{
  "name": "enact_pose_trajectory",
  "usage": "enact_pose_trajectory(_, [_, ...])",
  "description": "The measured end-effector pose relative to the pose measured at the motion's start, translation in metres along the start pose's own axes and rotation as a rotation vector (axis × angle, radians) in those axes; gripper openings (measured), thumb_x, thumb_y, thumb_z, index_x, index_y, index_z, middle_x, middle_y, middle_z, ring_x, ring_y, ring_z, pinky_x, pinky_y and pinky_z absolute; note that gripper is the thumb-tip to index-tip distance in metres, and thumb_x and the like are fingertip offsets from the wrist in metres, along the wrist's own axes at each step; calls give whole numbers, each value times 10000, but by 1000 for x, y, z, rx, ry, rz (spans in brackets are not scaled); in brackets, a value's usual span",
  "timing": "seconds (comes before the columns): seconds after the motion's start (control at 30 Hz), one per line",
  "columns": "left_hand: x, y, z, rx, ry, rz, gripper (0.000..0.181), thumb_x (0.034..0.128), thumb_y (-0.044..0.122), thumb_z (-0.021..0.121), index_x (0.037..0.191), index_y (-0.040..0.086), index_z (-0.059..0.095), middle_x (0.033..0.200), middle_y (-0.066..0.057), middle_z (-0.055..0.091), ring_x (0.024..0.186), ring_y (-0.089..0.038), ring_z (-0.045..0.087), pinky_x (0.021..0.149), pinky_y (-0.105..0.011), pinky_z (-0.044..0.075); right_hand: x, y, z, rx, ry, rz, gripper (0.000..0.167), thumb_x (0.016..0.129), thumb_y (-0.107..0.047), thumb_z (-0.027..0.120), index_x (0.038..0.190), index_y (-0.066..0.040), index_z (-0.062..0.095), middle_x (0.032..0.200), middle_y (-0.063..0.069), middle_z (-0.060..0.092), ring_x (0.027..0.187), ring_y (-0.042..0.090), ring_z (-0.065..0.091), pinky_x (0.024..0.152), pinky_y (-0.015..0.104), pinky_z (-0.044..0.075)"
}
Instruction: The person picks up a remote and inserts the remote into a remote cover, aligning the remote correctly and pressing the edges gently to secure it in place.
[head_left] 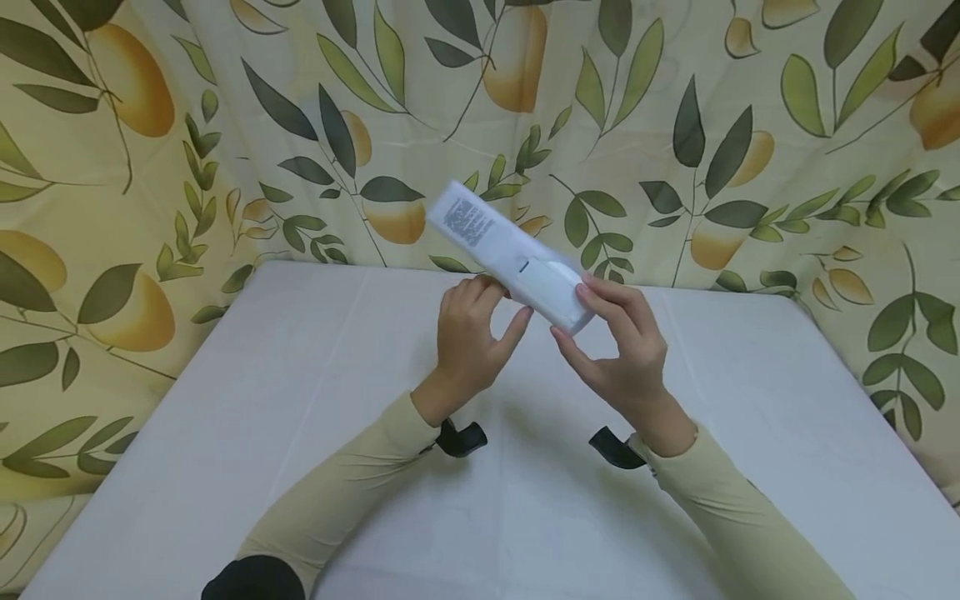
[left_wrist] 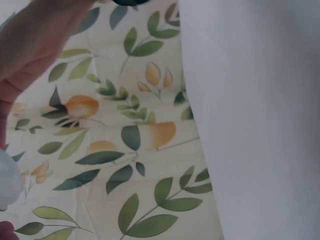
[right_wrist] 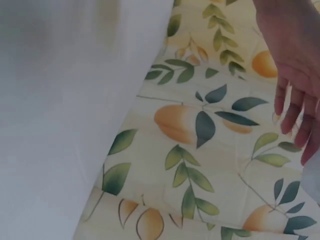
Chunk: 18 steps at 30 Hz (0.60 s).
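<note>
Above the table, a long white package (head_left: 495, 246) is held up at a slant, its far end toward the upper left. A dark printed block marks that end, and a smooth whitish panel with a short dark slit lies nearer the right end. My left hand (head_left: 472, 333) holds the lower edge, its fingertips partly hidden behind it. With thumb and fingers, my right hand (head_left: 626, 350) pinches the lower right end. Only a pale rounded part of the package shows at the left wrist view's edge; in the right wrist view, a pale corner sits below the fingers.
A white-covered table (head_left: 337, 350) spreads under both arms. Behind it and to the sides hangs a curtain (head_left: 300, 125) printed with leaves and orange fruit. Black straps or mounts (head_left: 462, 439) sit at both wrists, and a dark round object (head_left: 253, 577) shows at the bottom left.
</note>
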<state>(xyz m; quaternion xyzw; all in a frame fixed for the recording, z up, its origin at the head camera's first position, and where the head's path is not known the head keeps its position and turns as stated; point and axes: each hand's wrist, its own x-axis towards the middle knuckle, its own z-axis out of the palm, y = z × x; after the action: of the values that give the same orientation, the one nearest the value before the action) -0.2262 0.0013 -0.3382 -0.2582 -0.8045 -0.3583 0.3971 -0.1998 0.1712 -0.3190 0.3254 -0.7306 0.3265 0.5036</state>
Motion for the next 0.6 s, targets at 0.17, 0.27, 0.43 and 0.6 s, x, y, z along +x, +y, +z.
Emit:
enact_pose_trajectory(0.17, [0,-1,1,-119,-15,-13,207,839,146,693,967,-9,643,835,-106,601,807,-219,563,801,-372,458,-1,2,-1,-23,-143,79,503,698,-1,790,1117,69,520,1169,235,543,1084,355,551,1012,181,409])
enact_pose_trajectory(0.27, [-1,-1,2,-97,35,45,191,811,141,723,928,1,663,825,-88,635,812,-201,587,821,-361,464,-1,2,1,-50,-179,134,616,621,85,808,1150,63,493,1185,222,557,1083,338,562,942,286,491])
enact_pose_trajectory(0.43, [-1,3,3,11,70,141,138,817,159,716,829,24,686,780,-56,674,783,-195,609,795,-346,482,-3,1,2,-86,-125,173,561,700,-44,799,1197,40,554,1141,219,606,1055,343,596,906,398,507])
enact_pose_trajectory(0.6, [-4,2,4,175,61,279,100,820,168,717,794,73,734,751,-21,703,747,-167,615,783,-324,483,-6,-2,4,-75,-71,199,483,732,-93,785,1168,33,617,1122,232,608,1018,357,599,927,119,418])
